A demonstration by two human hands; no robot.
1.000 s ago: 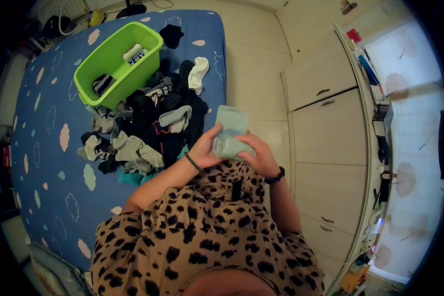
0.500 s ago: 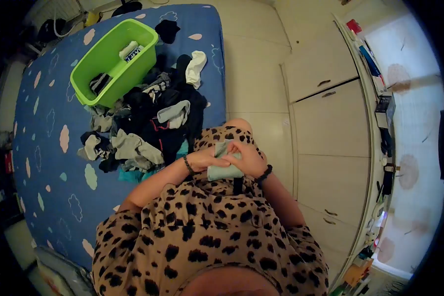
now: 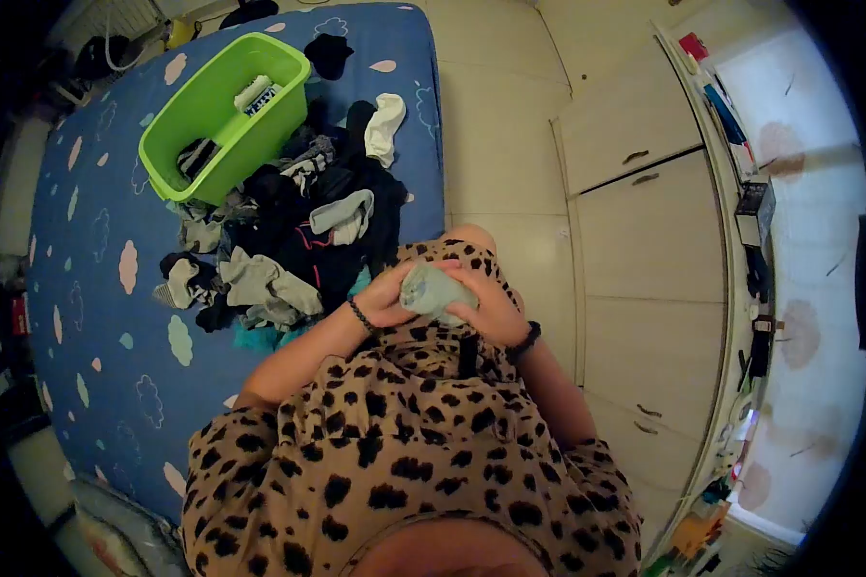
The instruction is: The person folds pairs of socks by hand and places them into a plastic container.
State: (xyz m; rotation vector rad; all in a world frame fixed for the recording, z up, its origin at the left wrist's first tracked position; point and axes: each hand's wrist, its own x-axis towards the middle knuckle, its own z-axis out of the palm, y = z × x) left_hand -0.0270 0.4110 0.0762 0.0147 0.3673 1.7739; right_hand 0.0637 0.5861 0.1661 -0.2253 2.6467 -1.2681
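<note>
A pale green sock [image 3: 434, 292], rolled into a compact bundle, is between my two hands above my lap. My left hand [image 3: 388, 296] grips it from the left, fingers passing behind it. On the other side my right hand [image 3: 496, 308] wraps round it, with the thumb across its lower front. Just left of my hands lies a heap of loose socks, among them a grey sock [image 3: 354, 223], a light grey sock [image 3: 250, 279] and a white sock [image 3: 385, 128].
A green plastic basket [image 3: 260, 144] stands on the blue bed sheet [image 3: 106, 327] behind the heap, with a few rolled socks inside. A black sock [image 3: 329, 56] lies beside it. Cabinets [image 3: 645, 240] line the right side beyond the tiled floor [image 3: 500, 173].
The sock has gone from a flat, folded shape to a rounded bundle. My right hand has moved from pinching its top to cupping its right side.
</note>
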